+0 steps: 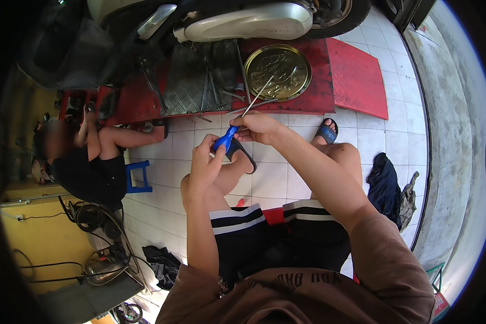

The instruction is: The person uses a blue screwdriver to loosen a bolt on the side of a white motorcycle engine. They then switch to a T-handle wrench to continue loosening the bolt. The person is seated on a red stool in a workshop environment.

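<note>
Over my knees I hold a screwdriver with a blue handle (224, 141) and a long thin metal shaft (259, 94) that angles up and away to the right. My left hand (208, 159) is closed round the handle's lower end. My right hand (254, 128) pinches the top of the handle near the base of the shaft. The shaft's tip overlaps, in my view, a round gold tray (278, 54) lying on the red platform (356, 75); whether they touch is unlikely but hard to tell. Wrenches and rods (210, 89) lie on the platform's metal plate beside the tray.
A scooter (243, 24) stands on the platform. At left a co-worker (81, 167) sits on a blue stool (137, 176), hands near the platform. Hoses and a compressor (105, 267) are behind them. Dark cloths (383, 186) lie on the tiled floor at right, beside a concrete strip.
</note>
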`<state>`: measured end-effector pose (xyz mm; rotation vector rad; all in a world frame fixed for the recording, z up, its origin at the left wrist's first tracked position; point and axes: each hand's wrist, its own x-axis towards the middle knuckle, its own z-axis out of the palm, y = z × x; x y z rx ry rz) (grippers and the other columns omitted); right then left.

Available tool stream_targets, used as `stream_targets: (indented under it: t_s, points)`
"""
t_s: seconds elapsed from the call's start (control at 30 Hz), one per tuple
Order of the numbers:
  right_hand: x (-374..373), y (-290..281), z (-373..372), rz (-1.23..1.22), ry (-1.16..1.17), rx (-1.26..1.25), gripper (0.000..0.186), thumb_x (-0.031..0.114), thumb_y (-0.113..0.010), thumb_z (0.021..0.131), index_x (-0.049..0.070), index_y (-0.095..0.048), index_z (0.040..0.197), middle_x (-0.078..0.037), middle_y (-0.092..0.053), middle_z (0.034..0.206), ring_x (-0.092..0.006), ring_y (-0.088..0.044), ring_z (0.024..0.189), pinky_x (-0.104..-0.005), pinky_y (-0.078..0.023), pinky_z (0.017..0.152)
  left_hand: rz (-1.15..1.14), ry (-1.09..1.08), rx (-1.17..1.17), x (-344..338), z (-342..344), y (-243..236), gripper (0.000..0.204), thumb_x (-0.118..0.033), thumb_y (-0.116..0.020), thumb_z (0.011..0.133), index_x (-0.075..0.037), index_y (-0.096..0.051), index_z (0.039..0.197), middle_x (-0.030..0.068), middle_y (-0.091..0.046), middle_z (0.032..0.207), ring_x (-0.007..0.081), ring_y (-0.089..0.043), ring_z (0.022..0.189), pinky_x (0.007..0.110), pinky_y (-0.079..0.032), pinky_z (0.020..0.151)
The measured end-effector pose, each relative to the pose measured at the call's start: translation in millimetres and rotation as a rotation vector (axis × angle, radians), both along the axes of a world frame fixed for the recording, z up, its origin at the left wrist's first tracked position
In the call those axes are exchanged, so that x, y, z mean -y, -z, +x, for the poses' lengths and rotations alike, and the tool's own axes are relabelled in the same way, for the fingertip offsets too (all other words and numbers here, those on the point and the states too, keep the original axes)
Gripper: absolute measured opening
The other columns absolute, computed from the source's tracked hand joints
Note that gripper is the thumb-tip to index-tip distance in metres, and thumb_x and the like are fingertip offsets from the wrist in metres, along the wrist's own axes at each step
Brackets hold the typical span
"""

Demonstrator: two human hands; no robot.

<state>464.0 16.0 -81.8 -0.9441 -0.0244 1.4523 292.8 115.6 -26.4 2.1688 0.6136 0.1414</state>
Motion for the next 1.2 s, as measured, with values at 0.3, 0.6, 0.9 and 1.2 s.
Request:
stream_targets:
  t_s: [0.3,0.6,0.9,1.2]
  points:
    - [-4.0,15.4,10.3,-0.145,0.095,-0.064,0.009,0.008,-0.058,0.092,0.001,-0.059,0.088,-0.007,-0.062,0.072,-0.0119,-0.06,0.058,-0.0246,-0.053,0.054,-0.357,0.366,-0.315,-58.9,61.2,4.2,0.028,-0.027,-0.063,0.088,0.002,-0.063,0.088,0.0067,-0.062,0.07,0.01,-0.054,0.058,0.026,-0.042,0.053]
    - [-9.6,23.2,15.5,-0.159,0.137,0.044,0.012,0.014,-0.059,0.094,0.002,-0.061,0.097,-0.004,-0.06,0.079,-0.0111,-0.055,0.065,-0.0232,-0.05,0.06,-0.405,0.332,-0.233,-56.4,77.9,31.8,0.026,-0.024,-0.063,0.082,0.001,-0.067,0.074,0.0012,-0.048,0.05,0.0083,-0.046,0.044,0.026,-0.03,0.045]
    - [-8.1,19.4,13.6,-0.15,0.133,0.141,0.015,0.015,-0.058,0.094,0.002,-0.062,0.1,-0.004,-0.061,0.081,-0.011,-0.056,0.068,-0.0241,-0.05,0.06,-0.194,0.295,-0.171,-50.7,78.8,30.7,0.039,-0.034,-0.066,0.076,0.003,-0.064,0.065,0.0101,-0.055,0.055,0.0193,-0.05,0.052,0.036,-0.036,0.051]
    - [-11.7,15.5,7.2,-0.262,0.166,0.241,0.018,0.015,-0.063,0.091,-0.003,-0.062,0.089,-0.008,-0.063,0.071,-0.0112,-0.058,0.054,-0.0227,-0.053,0.05,-0.126,0.251,-0.133,-41.5,72.9,29.6,0.044,-0.036,-0.063,0.082,0.004,-0.058,0.063,0.0046,-0.049,0.052,0.0132,-0.049,0.046,0.03,-0.036,0.044]
